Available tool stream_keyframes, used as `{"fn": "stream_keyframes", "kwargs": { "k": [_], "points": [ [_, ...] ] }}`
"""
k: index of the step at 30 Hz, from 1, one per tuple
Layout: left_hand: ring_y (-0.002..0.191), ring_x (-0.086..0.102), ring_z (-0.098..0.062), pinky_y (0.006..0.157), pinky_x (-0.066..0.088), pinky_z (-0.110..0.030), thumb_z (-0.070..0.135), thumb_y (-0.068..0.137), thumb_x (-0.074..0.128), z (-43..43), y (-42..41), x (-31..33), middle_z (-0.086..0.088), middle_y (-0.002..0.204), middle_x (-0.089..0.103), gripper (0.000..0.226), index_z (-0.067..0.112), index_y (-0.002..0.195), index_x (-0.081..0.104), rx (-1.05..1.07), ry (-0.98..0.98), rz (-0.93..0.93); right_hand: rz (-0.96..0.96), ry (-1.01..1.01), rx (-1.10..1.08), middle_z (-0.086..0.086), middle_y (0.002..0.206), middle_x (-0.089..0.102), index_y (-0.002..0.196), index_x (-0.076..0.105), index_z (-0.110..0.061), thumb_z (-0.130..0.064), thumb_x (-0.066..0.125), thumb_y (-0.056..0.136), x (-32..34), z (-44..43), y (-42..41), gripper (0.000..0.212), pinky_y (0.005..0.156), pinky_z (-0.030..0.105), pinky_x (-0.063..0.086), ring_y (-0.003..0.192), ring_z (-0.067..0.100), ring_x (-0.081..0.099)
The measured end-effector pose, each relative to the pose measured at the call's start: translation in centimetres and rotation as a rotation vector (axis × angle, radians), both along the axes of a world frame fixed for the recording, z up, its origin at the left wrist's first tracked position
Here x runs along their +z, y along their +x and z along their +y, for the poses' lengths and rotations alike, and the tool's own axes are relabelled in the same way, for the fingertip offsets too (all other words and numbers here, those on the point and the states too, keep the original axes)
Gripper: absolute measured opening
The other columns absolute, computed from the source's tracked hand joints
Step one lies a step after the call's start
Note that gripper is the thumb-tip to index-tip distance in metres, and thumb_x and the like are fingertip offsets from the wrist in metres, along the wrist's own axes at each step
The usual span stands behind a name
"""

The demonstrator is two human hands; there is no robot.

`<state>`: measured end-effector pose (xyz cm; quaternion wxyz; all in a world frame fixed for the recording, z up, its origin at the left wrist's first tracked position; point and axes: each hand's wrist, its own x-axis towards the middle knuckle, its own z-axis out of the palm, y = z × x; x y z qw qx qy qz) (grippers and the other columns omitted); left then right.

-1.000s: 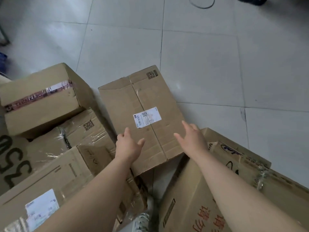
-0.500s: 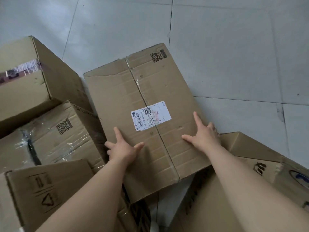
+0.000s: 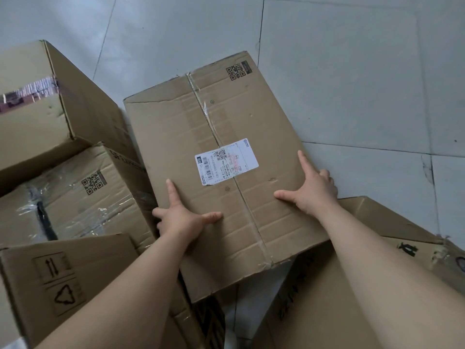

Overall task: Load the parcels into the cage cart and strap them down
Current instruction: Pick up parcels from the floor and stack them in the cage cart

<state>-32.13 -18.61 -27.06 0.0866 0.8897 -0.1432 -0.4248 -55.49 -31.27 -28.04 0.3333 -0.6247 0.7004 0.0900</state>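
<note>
A brown cardboard parcel (image 3: 226,117) with a white shipping label (image 3: 226,161) and a taped centre seam lies flat in the middle of the view. My left hand (image 3: 181,217) holds its left edge: thumb and forefinger lie on top and the other fingers curl over the side. My right hand (image 3: 312,190) holds the right edge the same way, its outer fingers wrapped down over the side. The parcel's near corner overhangs the boxes below it. No cage cart or strap is in view.
A large open-looking box (image 3: 37,127) stands at the back left, with a plastic-taped box (image 3: 83,197) in front of it and a box with arrow symbols (image 3: 75,278) nearest me. Another carton (image 3: 377,273) lies under my right arm. Grey tiled floor (image 3: 352,71) stretches beyond.
Both hands went from hovering over the labelled parcel to clasping its left and right edges. The view has moved closer and lower over it.
</note>
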Motion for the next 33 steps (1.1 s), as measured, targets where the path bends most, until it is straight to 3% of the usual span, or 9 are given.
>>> {"fn": "stream_keyframes", "kwargs": {
  "k": [10, 19, 26, 33],
  "points": [
    [0.131, 0.036, -0.040, 0.111, 0.033, -0.048, 0.058, 0.045, 0.090, -3.1, 2.0, 12.3, -0.013, 0.139, 0.025, 0.129, 0.045, 0.149, 0.014, -0.079, -0.141, -0.037, -0.050, -0.093, -0.058, 0.013, 0.135, 0.040, 0.148, 0.022, -0.044, -0.067, 0.075, 0.059, 13.8, -1.6, -0.2, 0.106, 0.111, 0.039, 0.030, 0.128, 0.031, 0.040],
    [0.133, 0.032, -0.039, 0.110, 0.031, -0.046, 0.059, 0.053, 0.086, -2.7, 2.6, 31.2, -0.012, 0.145, 0.022, 0.118, 0.050, 0.147, 0.016, -0.057, -0.328, -0.109, -0.091, -0.258, -0.041, 0.014, 0.134, 0.040, 0.147, 0.024, -0.044, -0.068, 0.074, 0.059, 33.7, -1.7, 1.3, 0.104, 0.111, 0.040, 0.030, 0.127, 0.032, 0.041],
    [0.134, 0.031, -0.038, 0.112, 0.032, -0.048, 0.057, 0.054, 0.086, 5.5, 2.8, 46.3, -0.011, 0.148, 0.019, 0.115, 0.052, 0.146, 0.017, 0.080, -0.465, -0.166, -0.145, -0.372, 0.099, 0.012, 0.131, 0.041, 0.147, 0.021, -0.046, -0.070, 0.072, 0.060, 49.6, 3.4, 3.0, 0.103, 0.110, 0.042, 0.031, 0.124, 0.030, 0.043],
    [0.132, 0.032, -0.039, 0.109, 0.035, -0.053, 0.060, 0.051, 0.086, 18.0, 2.5, 57.5, -0.009, 0.147, 0.018, 0.117, 0.055, 0.144, 0.015, 0.237, -0.505, -0.233, -0.216, -0.412, 0.270, 0.012, 0.129, 0.041, 0.148, 0.020, -0.044, -0.069, 0.071, 0.062, 61.8, 12.7, 5.1, 0.103, 0.110, 0.042, 0.031, 0.122, 0.030, 0.042]
  ]
}}
